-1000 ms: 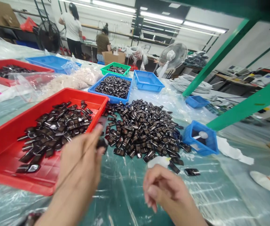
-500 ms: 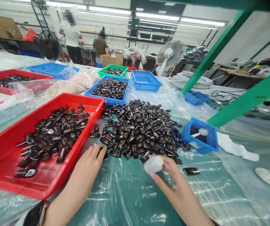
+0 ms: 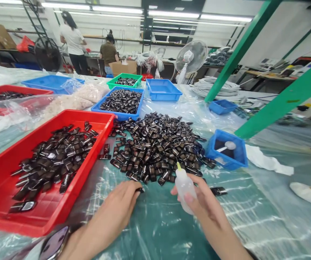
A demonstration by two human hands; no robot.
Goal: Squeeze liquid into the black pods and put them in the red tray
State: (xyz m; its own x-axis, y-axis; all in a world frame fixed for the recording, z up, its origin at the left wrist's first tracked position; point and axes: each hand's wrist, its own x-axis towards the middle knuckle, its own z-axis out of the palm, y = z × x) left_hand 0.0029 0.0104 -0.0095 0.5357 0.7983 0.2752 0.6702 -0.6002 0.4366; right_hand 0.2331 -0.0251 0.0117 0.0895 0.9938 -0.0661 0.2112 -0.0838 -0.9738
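In my right hand (image 3: pixel 198 198) is a small translucent squeeze bottle (image 3: pixel 184 189) with a yellow needle tip, tilted upward. My left hand (image 3: pixel 120 202) is closed on a small black plastic part (image 3: pixel 140 190); only one end of it shows beyond the fingers. Just past both hands lies a large heap of similar dark glossy parts (image 3: pixel 158 144) on the plastic-covered table. A single part (image 3: pixel 218 191) rests apart from the heap, beside my right hand.
A red tray (image 3: pixel 55 218) holding dark parts stands at left. Behind the heap are a filled blue tray (image 3: pixel 119 115), a green tray (image 3: pixel 137 83) and another blue tray (image 3: pixel 164 94). At right, a blue bin (image 3: pixel 225 162) holds a white spoon (image 3: pixel 229 146), near a green post (image 3: pixel 249 124).
My left hand has moved right and nearer from the heap's edge, now with a part in its fingers. The bottle in my right hand has turned, its yellow tip now pointing up and away.
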